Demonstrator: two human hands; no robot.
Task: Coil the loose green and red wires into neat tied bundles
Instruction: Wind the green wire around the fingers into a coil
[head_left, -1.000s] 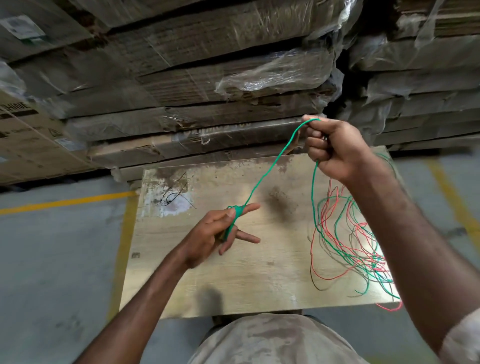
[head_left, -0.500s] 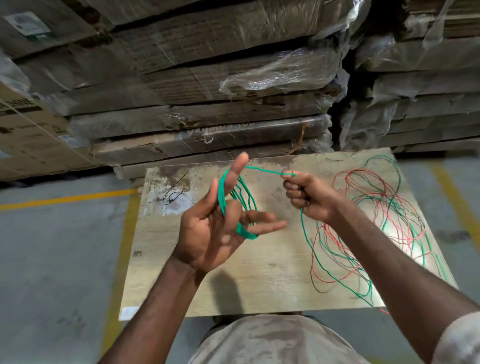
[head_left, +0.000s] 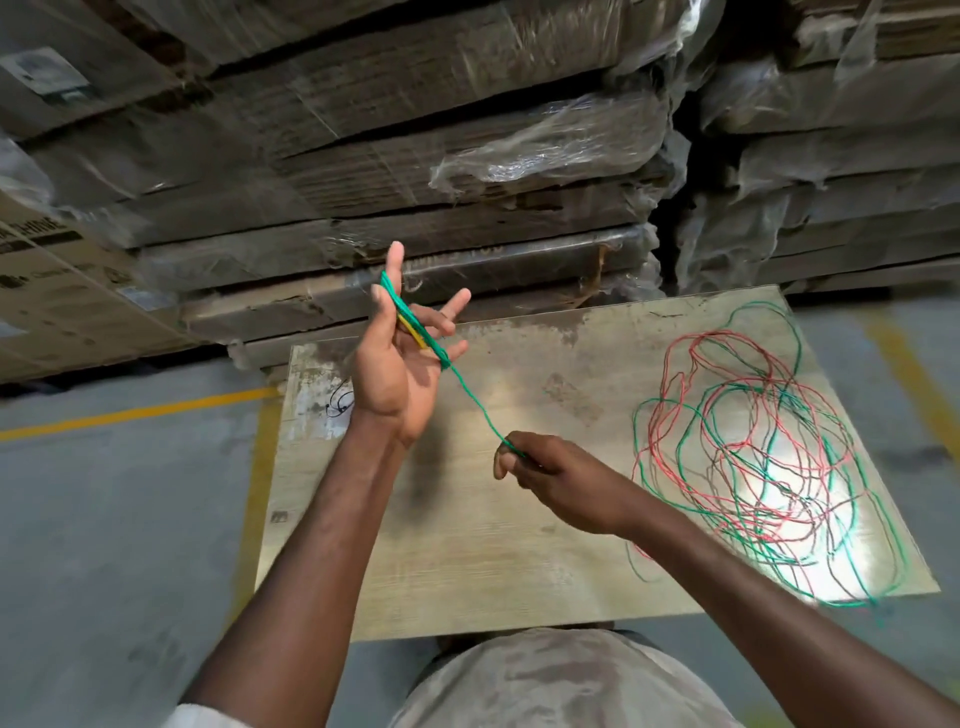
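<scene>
My left hand is raised over the far left of the wooden board, palm toward me, fingers spread. A coil of green wire is wrapped from its thumb to its little finger. One taut green strand runs down from the coil to my right hand, which pinches it just above the board's middle. A loose tangle of green and red wires lies on the right half of the board.
Stacks of plastic-wrapped flat cartons rise right behind the board. Grey concrete floor with yellow lines lies to the left and right. My torso is at the board's near edge.
My left hand has risen and turned, the green loops now tight across thumb and little finger. My right hand dropped from beside it to lower over the board, pulling the strand taut.
</scene>
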